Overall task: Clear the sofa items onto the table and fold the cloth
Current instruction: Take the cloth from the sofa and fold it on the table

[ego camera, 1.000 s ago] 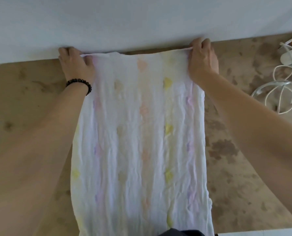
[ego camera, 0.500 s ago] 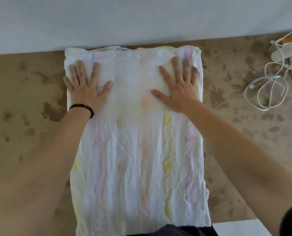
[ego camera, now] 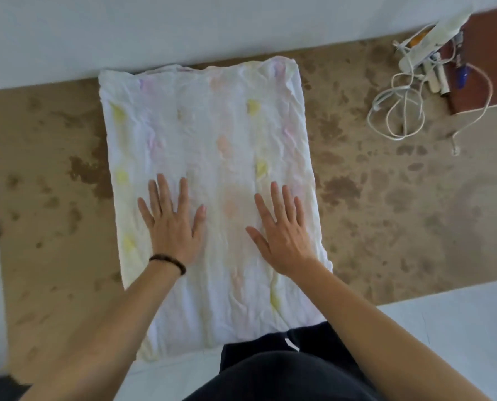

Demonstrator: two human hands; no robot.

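Note:
A white cloth (ego camera: 206, 131) with faint yellow, pink and orange spots lies folded flat on the brown mottled table (ego camera: 386, 204). Its near edge hangs over the table's front edge. My left hand (ego camera: 172, 224), with a dark bead bracelet at the wrist, rests palm down on the cloth's lower left part, fingers spread. My right hand (ego camera: 285, 230) lies palm down on the lower right part, fingers also spread. Neither hand grips anything.
A tangled white cable (ego camera: 397, 102) with a white power strip (ego camera: 421, 50) sits at the table's far right. Beside it, pens (ego camera: 461, 76) lie on a reddish-brown book (ego camera: 484, 59). A white wall runs behind the table. My dark clothing (ego camera: 285, 369) fills the bottom.
My hands let go of the cloth's far edge, laid flat on it, then slid toward me along the cloth. The view has pulled back, showing more of the table.

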